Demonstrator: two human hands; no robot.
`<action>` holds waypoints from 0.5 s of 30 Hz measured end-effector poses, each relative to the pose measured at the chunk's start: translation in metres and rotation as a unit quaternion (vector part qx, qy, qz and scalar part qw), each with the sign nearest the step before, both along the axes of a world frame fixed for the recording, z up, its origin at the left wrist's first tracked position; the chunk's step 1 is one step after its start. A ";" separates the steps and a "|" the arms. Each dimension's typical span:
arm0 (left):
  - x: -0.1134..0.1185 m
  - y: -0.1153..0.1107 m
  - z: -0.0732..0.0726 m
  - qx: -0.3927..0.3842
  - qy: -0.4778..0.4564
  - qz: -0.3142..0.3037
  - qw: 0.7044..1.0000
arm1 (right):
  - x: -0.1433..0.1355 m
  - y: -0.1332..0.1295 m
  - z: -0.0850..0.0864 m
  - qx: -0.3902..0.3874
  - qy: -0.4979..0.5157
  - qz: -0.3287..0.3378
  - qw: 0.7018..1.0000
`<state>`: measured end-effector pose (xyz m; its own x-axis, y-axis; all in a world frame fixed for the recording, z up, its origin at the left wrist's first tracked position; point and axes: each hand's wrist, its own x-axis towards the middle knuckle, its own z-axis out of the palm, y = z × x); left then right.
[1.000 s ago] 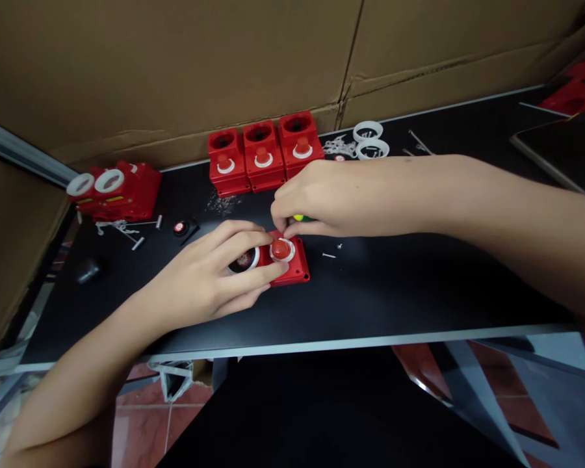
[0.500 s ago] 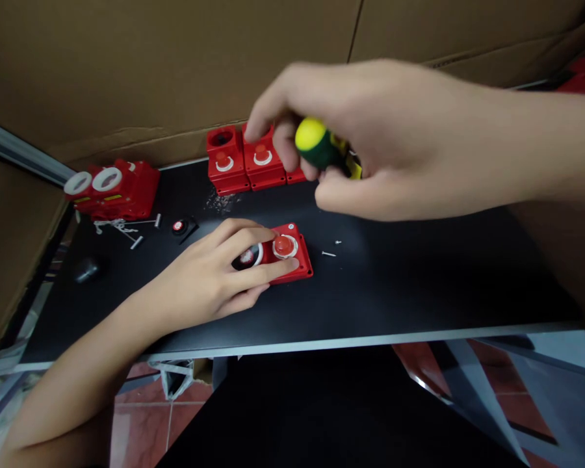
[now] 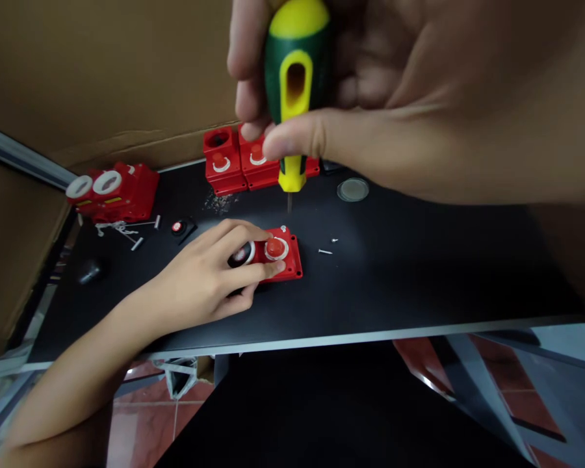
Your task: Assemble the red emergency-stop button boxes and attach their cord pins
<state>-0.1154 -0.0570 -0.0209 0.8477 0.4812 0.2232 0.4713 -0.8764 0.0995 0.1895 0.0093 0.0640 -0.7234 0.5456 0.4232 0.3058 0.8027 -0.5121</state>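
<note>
While the half-open left hand (image 3: 205, 279) holds the red housing (image 3: 292, 259), the right hand (image 3: 394, 146) grips a screwdriver (image 3: 294, 108) above it; housing probably light, stiff; best held by edges.

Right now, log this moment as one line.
left hand: holding red box | right hand: gripping screwdriver, shaft down | nearby: two small metal parts beside red box

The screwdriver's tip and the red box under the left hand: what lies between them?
In the head view, only bare black tabletop shows between the screwdriver's tip and the red box under the left hand.
</note>
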 end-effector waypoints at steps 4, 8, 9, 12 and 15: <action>-0.001 0.002 0.001 -0.008 -0.004 -0.003 1.000 | -0.011 0.003 0.000 0.066 -0.031 0.000 0.997; 0.000 0.002 0.002 -0.010 0.001 -0.002 1.000 | -0.015 0.004 -0.003 0.009 -0.017 -0.024 1.000; 0.000 0.002 0.003 -0.009 0.002 -0.004 1.000 | -0.016 0.003 -0.004 0.014 -0.017 -0.043 0.999; 0.001 0.002 0.002 -0.008 0.001 -0.004 1.000 | -0.016 -0.002 -0.005 0.071 -0.028 -0.084 0.994; -0.001 0.002 0.002 -0.012 -0.005 0.002 1.000 | -0.014 0.006 -0.007 0.079 -0.061 -0.057 0.993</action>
